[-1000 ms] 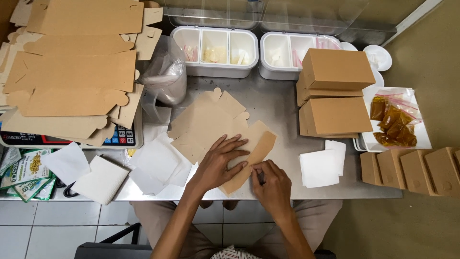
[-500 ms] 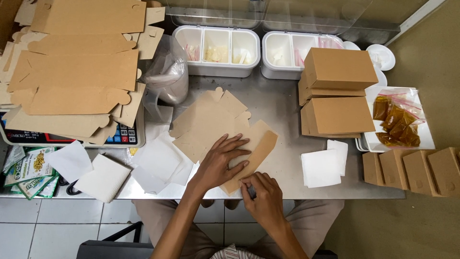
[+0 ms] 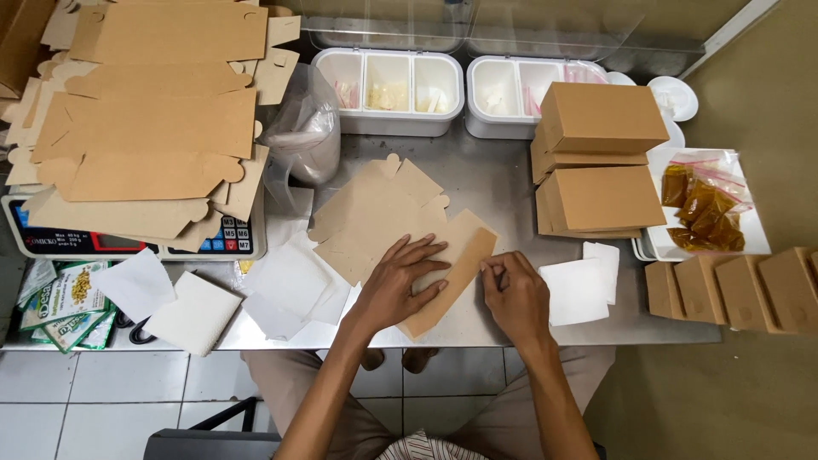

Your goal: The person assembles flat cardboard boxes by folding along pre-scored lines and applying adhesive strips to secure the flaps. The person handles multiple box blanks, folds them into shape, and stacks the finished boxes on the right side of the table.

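I see the left hand (image 3: 399,281) flat, fingers spread, pressing a flat carton blank (image 3: 400,223) at mid-frame on the steel table (image 3: 503,183), while the right hand (image 3: 514,294) sits just right of it, fingertips pinched at the blank's folded edge. Top centre: two white tubs (image 3: 388,92), the left with three compartments holding pale pieces, the right's contents unclear; a tray (image 3: 740,247) at right holds amber sachets. I count two closed boxes (image 3: 601,162) stacked upper right, four small boxes (image 3: 733,290) along the right edge, and a heap of blanks (image 3: 153,128) over a scale (image 3: 128,241) upper left.
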